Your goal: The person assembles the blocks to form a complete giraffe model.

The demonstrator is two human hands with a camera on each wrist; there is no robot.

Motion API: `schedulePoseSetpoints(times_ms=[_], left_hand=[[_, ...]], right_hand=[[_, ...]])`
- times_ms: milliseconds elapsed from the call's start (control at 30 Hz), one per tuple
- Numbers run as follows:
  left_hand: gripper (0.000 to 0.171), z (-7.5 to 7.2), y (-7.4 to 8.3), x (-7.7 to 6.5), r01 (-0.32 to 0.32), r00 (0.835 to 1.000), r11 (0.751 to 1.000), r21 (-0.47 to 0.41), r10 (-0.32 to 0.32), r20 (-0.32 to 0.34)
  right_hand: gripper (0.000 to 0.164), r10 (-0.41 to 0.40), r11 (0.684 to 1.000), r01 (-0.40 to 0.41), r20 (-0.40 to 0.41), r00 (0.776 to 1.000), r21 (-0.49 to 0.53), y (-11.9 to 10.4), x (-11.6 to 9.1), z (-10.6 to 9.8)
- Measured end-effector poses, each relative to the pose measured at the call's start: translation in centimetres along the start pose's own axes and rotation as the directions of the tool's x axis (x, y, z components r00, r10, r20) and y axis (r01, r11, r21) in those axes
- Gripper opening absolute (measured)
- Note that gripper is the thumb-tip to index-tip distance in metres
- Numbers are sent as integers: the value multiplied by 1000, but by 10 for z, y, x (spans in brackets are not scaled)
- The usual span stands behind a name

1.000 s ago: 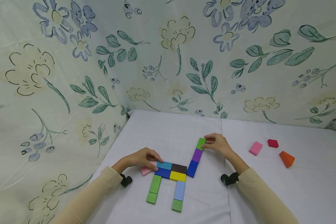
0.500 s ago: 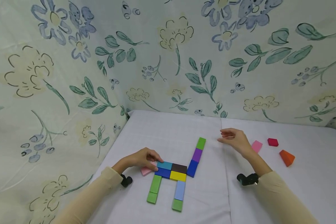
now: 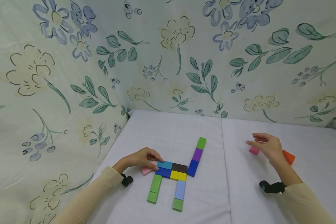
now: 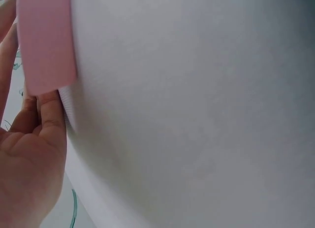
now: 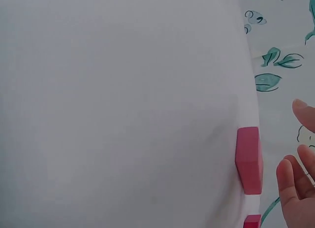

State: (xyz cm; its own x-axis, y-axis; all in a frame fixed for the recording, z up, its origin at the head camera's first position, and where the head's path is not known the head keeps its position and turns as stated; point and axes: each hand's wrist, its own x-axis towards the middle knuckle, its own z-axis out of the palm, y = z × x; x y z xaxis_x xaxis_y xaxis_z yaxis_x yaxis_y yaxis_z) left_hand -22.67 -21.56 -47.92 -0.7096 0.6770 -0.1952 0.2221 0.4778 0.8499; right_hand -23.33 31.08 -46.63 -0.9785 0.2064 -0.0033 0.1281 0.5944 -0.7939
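My left hand (image 3: 141, 158) rests at the left end of a flat figure of coloured blocks, fingertips touching the teal block (image 3: 165, 165) and thumb at the blue block (image 3: 163, 173). A pale pink block (image 3: 146, 170) lies partly under this hand; the left wrist view shows the pale pink block (image 4: 47, 41) large beside the fingers. Over on the right, my right hand (image 3: 270, 147) hovers by a deeper pink block (image 3: 254, 150), fingers and thumb apart and holding nothing. In the right wrist view the pink block (image 5: 249, 160) stands near the fingertips, with a gap.
Dark brown (image 3: 179, 168) and yellow (image 3: 178, 175) blocks continue the figure. Green (image 3: 156, 183) and light blue (image 3: 180, 190) pieces extend toward me; a blue, purple (image 3: 197, 155) and green row slants away. An orange block (image 3: 289, 157) lies beyond my right wrist. Floral cloth hangs behind.
My right hand has let go of the green block at the top of the slanting row and moved right, to the loose blocks, hiding the red one. My left hand stays put.
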Motion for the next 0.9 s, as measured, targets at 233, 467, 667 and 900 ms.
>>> schedulePoseSetpoints(times_ms=[233, 467, 667, 900], left_hand=[[32, 0, 0, 1, 4, 1000, 1000, 6, -4, -1], [32, -1, 0, 1, -2, 1000, 1000, -5, 2, 8], [33, -1, 0, 1, -8, 1000, 1000, -6, 8, 13], [32, 0, 0, 2, -1, 1000, 1000, -3, 1, 2]], right_hand=[[62, 51, 999, -51, -31, 998, 8, 16, -6, -10], [64, 121, 992, -121, -22, 992, -32, 25, -5, -10], [73, 160, 987, -160, 2, 987, -30, 32, -3, -7], [76, 146, 987, -143, 34, 989, -72, 32, 1, -8]])
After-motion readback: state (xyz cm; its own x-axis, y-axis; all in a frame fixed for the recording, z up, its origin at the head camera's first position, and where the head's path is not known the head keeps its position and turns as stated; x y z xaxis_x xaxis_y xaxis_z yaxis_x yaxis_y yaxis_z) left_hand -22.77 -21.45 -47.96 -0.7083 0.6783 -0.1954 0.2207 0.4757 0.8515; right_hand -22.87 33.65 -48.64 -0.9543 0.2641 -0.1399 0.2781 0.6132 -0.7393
